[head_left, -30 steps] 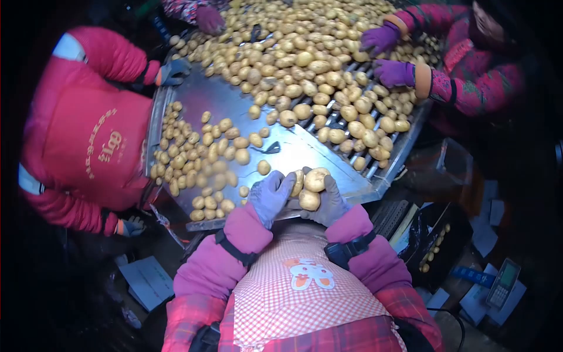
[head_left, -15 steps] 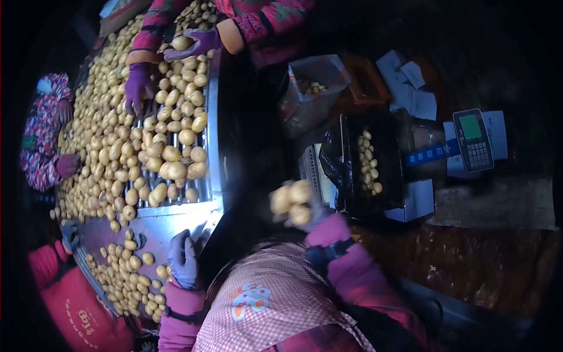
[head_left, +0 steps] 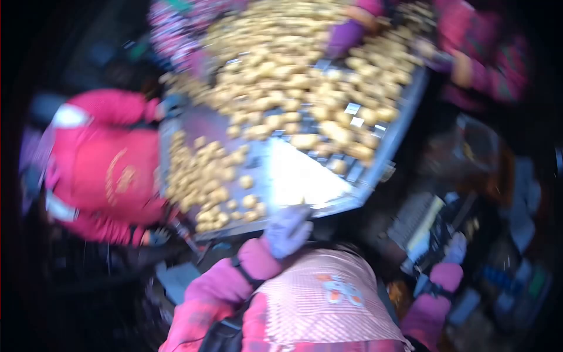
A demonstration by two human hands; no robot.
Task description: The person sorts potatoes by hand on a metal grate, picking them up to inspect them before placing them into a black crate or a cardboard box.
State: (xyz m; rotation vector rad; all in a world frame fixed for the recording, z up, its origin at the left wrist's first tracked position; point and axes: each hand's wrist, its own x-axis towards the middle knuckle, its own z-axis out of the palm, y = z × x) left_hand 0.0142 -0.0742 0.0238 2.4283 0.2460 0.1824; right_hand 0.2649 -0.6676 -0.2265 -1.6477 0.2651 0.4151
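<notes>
The view is smeared by motion. My left hand (head_left: 287, 230), in a pale lavender glove, rests at the near edge of the metal sorting table (head_left: 305, 176); its fingers look loosely stretched out and hold nothing I can see. Loose potatoes (head_left: 214, 190) lie on the lower tray just beyond it. On the right, my right hand (head_left: 456, 247), gloved alike, reaches to the black-lined box (head_left: 478, 214) beside the scale. Its fingers are too blurred to read, and no potatoes show in it. Some potatoes (head_left: 471, 226) are dimly visible inside the box.
A heap of potatoes (head_left: 287, 70) covers the roller table. A co-worker in a red apron (head_left: 117, 170) stands left; other workers' sleeves and purple gloves (head_left: 345, 38) reach in from the far side. A clear-lined bin (head_left: 469, 146) and the scale display (head_left: 536, 283) are at right.
My view has swung left, so everything sits further right. My right hand, which held several potatoes, has moved to the black-lined box and no potatoes show in it. My left hand stays near the table edge.
</notes>
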